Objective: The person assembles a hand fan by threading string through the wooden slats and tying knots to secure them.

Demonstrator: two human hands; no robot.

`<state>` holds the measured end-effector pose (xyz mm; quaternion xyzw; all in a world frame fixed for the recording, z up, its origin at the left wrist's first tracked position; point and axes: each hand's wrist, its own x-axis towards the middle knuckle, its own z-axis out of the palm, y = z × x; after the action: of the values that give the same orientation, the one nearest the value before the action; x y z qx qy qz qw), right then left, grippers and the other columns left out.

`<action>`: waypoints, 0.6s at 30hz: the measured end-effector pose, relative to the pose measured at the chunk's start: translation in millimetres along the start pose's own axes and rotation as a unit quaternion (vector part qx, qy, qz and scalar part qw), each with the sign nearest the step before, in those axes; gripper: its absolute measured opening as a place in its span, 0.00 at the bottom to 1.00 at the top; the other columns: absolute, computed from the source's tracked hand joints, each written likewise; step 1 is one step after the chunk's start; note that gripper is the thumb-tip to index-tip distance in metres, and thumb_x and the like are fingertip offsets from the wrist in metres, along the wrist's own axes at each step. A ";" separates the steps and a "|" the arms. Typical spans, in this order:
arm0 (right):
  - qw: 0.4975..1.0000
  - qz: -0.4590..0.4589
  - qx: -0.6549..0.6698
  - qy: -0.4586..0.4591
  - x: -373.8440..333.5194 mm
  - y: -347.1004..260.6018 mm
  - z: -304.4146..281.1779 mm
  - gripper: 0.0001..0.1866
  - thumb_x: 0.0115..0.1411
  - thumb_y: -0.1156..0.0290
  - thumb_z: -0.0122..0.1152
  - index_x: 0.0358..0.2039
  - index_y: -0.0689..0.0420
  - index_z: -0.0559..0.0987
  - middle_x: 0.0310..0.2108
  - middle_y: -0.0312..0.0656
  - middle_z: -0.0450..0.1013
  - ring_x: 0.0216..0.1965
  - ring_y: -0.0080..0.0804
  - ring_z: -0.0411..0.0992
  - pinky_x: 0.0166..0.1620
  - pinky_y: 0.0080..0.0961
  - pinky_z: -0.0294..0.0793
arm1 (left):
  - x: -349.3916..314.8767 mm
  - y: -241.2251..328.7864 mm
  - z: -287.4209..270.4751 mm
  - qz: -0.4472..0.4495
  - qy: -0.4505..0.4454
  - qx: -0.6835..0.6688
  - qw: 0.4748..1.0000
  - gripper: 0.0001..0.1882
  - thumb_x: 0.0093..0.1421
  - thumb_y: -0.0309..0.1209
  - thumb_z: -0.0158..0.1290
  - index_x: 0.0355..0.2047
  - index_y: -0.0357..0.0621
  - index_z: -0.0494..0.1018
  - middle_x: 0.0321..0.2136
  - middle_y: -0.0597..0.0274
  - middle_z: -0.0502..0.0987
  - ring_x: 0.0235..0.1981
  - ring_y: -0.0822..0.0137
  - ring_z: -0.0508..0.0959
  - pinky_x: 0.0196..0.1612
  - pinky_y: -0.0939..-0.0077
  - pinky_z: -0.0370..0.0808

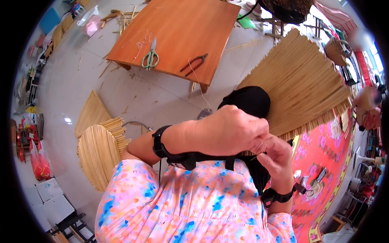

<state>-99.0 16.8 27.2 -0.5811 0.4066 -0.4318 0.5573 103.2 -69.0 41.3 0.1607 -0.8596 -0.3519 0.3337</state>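
Note:
My left hand (233, 128) is closed, its fingertips pinched together in front of my lap. My right hand (277, 156) meets it fingertip to fingertip, also closed. A thin pale thread (259, 146) shows between the fingers of both hands; whether a needle is there I cannot make out. Beyond the hands, a broad fan-shaped straw panel (302, 77) leans by my black-covered knee (249, 100). Another length of pale thread (197, 79) hangs from the table toward a grey round thing (204, 113) partly hidden behind my left hand.
Ahead stands a low orange-brown wooden table (182, 32) bearing green-handled scissors (150, 56) and dark pincers (197, 64). Trimmed straw panels (97, 150) lie on the floor at left. A red floral cloth (320, 162) spreads at right, with small tools on it. Another person's hand (370, 117) shows at far right.

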 end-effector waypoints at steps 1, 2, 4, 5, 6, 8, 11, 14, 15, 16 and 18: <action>0.999 0.013 0.035 0.000 -3.7 0.8 -0.2 0.04 0.52 0.77 0.63 0.27 0.61 0.76 0.34 0.43 0.74 0.38 0.32 0.71 0.45 0.28 0.69 | -1.6 -3.6 2.2 -0.007 0.001 -0.007 1.000 0.05 0.54 0.25 0.57 0.29 0.44 0.72 0.21 0.59 0.74 0.21 0.58 0.77 0.25 0.70 0.74; 0.996 -0.039 0.075 -0.012 -4.5 7.9 -1.8 0.05 0.57 0.74 0.63 0.28 0.61 0.76 0.32 0.42 0.73 0.37 0.32 0.70 0.44 0.28 0.69 | -1.4 -6.5 5.9 -0.007 0.002 -0.024 1.000 0.04 0.54 0.25 0.57 0.30 0.44 0.73 0.21 0.59 0.75 0.22 0.58 0.77 0.25 0.71 0.74; 0.987 -0.022 0.157 -0.009 -10.9 9.8 -2.3 0.06 0.59 0.73 0.62 0.29 0.61 0.75 0.30 0.41 0.72 0.36 0.32 0.69 0.43 0.27 0.68 | -6.5 -9.7 0.8 -0.071 -0.014 -0.082 0.994 0.03 0.59 0.24 0.55 0.33 0.41 0.73 0.21 0.63 0.75 0.21 0.72 0.76 0.25 0.78 0.73; 0.982 -0.040 0.185 -0.022 -11.2 12.6 -5.1 0.07 0.59 0.71 0.62 0.30 0.62 0.75 0.30 0.41 0.72 0.37 0.31 0.68 0.43 0.27 0.67 | -7.5 -6.9 -2.2 -0.152 -0.032 -0.148 0.977 0.03 0.60 0.24 0.54 0.34 0.40 0.73 0.21 0.66 0.75 0.21 0.75 0.75 0.25 0.80 0.72; 0.976 -0.035 0.213 -0.028 -15.2 14.6 -8.5 0.07 0.59 0.71 0.63 0.30 0.61 0.75 0.30 0.41 0.72 0.37 0.31 0.68 0.43 0.26 0.67 | -8.3 -3.7 -4.5 -0.233 -0.051 -0.210 0.948 0.02 0.61 0.24 0.53 0.34 0.39 0.73 0.21 0.68 0.74 0.21 0.78 0.73 0.25 0.83 0.71; 0.966 -0.057 0.251 -0.028 -17.0 18.3 -11.0 0.08 0.60 0.69 0.63 0.30 0.60 0.75 0.31 0.40 0.72 0.37 0.31 0.69 0.43 0.27 0.68 | -12.4 -5.0 -4.5 -0.265 -0.058 -0.260 0.927 0.03 0.62 0.23 0.52 0.36 0.37 0.72 0.23 0.69 0.73 0.21 0.80 0.71 0.25 0.86 0.69; 0.950 -0.054 0.308 -0.008 -23.0 26.0 -9.6 0.08 0.61 0.69 0.62 0.31 0.59 0.75 0.32 0.40 0.72 0.37 0.29 0.69 0.44 0.27 0.68 | -17.5 -6.9 4.4 -0.254 0.000 -0.257 0.932 0.06 0.62 0.22 0.50 0.39 0.36 0.72 0.26 0.67 0.73 0.22 0.81 0.71 0.26 0.88 0.68; 0.954 -0.053 0.295 0.018 -25.8 23.9 -7.6 0.07 0.61 0.70 0.62 0.32 0.60 0.75 0.34 0.41 0.73 0.38 0.28 0.69 0.45 0.26 0.69 | -21.2 -2.4 2.8 -0.215 0.011 -0.259 0.942 0.06 0.63 0.22 0.49 0.39 0.35 0.74 0.31 0.64 0.73 0.23 0.80 0.72 0.27 0.87 0.69; 0.959 -0.051 0.277 0.025 -27.4 23.4 -8.2 0.07 0.61 0.71 0.62 0.32 0.60 0.75 0.34 0.41 0.73 0.38 0.28 0.69 0.46 0.26 0.69 | -21.2 -0.1 1.1 -0.206 -0.014 -0.284 0.936 0.06 0.64 0.23 0.48 0.38 0.35 0.75 0.31 0.64 0.73 0.23 0.79 0.72 0.28 0.86 0.69; 0.964 -0.048 0.260 0.027 -27.8 23.0 -6.7 0.06 0.61 0.71 0.62 0.32 0.60 0.75 0.34 0.41 0.73 0.39 0.28 0.70 0.46 0.26 0.69 | -22.3 2.8 -1.0 -0.200 -0.034 -0.307 0.930 0.07 0.64 0.23 0.48 0.37 0.34 0.75 0.30 0.64 0.73 0.23 0.79 0.72 0.28 0.86 0.69; 0.977 -0.036 0.204 0.053 -28.1 17.0 -0.2 0.04 0.59 0.76 0.61 0.31 0.62 0.76 0.33 0.40 0.73 0.36 0.24 0.70 0.42 0.21 0.69 | -18.9 5.9 5.8 -0.214 -0.097 -0.310 0.921 0.10 0.66 0.26 0.47 0.35 0.33 0.76 0.29 0.64 0.73 0.24 0.78 0.72 0.27 0.85 0.69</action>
<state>-107.3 42.7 8.9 -0.4460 0.3178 -0.5555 0.6257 112.7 -52.3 33.7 0.1949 -0.6805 -0.6778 0.1988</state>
